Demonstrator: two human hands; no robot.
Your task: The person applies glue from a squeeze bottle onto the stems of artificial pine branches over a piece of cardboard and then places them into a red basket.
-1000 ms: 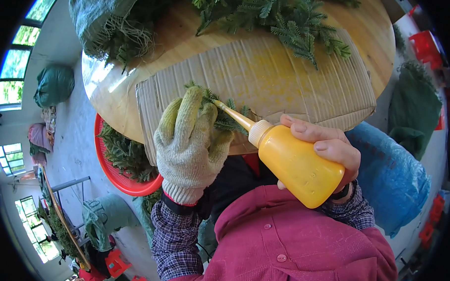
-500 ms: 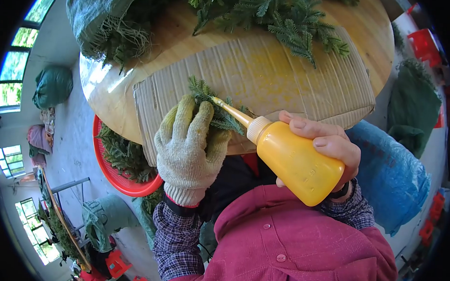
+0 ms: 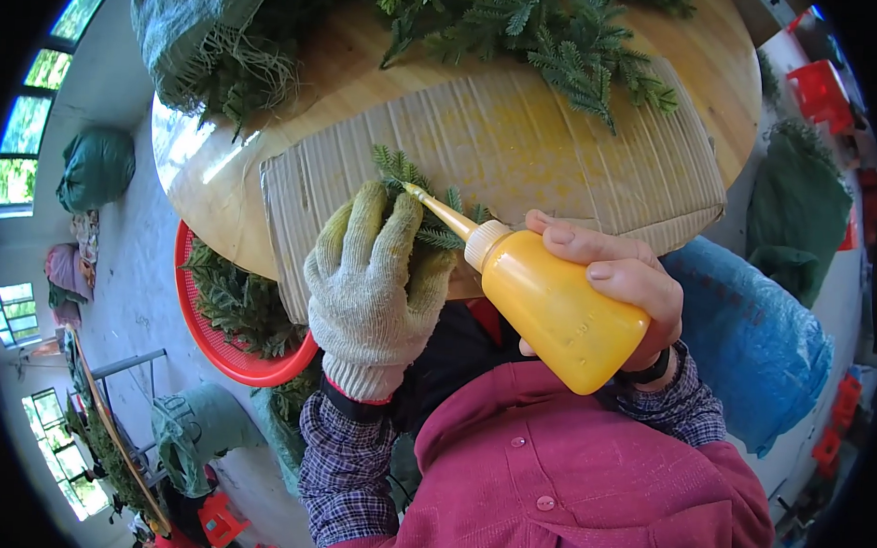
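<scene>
Here, a yellow squeeze bottle (image 3: 565, 312), wrapped in the grip of the bare R hand (image 3: 630, 271), tilts its tapered nozzle (image 3: 445, 212) to a small green sprig (image 3: 394, 163), pinched in the grip of the gloved L hand (image 3: 371, 281) over a ribbed cardboard sheet (image 3: 655, 146). The sheet, w/ yellow spots, lies on a wooden surface (image 3: 209, 208) near cut evergreen boughs (image 3: 571, 61); a red basket (image 3: 261, 372) w/ greenery is at near L, a blue plastic bag (image 3: 759, 353) at near R.
</scene>
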